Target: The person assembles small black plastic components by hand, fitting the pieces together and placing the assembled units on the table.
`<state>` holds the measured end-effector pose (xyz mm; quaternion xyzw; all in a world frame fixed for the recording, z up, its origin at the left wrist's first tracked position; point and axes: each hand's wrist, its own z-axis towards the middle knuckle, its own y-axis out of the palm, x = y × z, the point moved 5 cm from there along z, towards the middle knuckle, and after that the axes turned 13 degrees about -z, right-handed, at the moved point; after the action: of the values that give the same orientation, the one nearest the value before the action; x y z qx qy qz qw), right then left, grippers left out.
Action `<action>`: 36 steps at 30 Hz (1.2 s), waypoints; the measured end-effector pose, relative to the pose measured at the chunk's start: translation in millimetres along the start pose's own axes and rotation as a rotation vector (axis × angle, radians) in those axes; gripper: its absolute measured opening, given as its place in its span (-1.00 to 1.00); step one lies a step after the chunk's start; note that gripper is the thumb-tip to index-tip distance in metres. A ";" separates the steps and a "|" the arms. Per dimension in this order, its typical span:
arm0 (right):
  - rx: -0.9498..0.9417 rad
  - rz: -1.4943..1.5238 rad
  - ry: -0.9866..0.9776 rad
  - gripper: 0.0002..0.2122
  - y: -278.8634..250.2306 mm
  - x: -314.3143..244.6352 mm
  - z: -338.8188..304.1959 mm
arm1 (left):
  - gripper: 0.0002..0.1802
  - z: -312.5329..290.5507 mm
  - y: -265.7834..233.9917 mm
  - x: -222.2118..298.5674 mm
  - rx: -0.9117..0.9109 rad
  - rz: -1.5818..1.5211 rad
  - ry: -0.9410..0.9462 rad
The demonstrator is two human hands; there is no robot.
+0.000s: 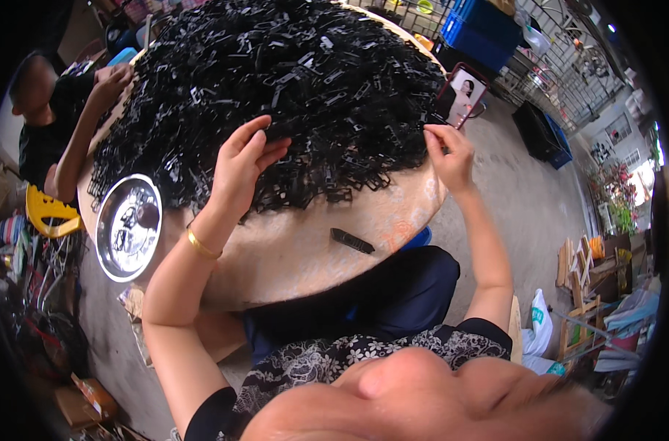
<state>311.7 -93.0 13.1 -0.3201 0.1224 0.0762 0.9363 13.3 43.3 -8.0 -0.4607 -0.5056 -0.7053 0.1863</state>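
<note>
A large heap of small black plastic pieces (298, 88), slim and frame-like, covers most of a round table (276, 257) with a pale patterned top. Over the near left of the heap is my left hand (240, 158), its fingers apart with nothing visible in them. My right hand (451, 156) is at the heap's right edge, just below a propped phone (463, 95) with a lit screen. Its fingers are bent into a pinch; whatever they may hold is too small to make out. A dark ribbed strip (351, 240) lies on the bare near tabletop.
A round shiny metal tray (132, 253) with a few pieces sits at the table's left edge. Another person (44, 117) sits at the far left, hands at the heap. Nearby are a yellow stool (51, 213), blue crates (481, 33) and a black crate (537, 132).
</note>
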 end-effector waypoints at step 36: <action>-0.339 0.615 -0.348 -0.72 92.3 -150.3 59.4 | -0.67 0.0 -0.3 -1.6 0.069 -0.081 -0.101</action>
<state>157.9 6.3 46.7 -0.4010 0.0379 0.4256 0.8103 13.9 43.1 -9.5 -0.4681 -0.5566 -0.6702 0.1479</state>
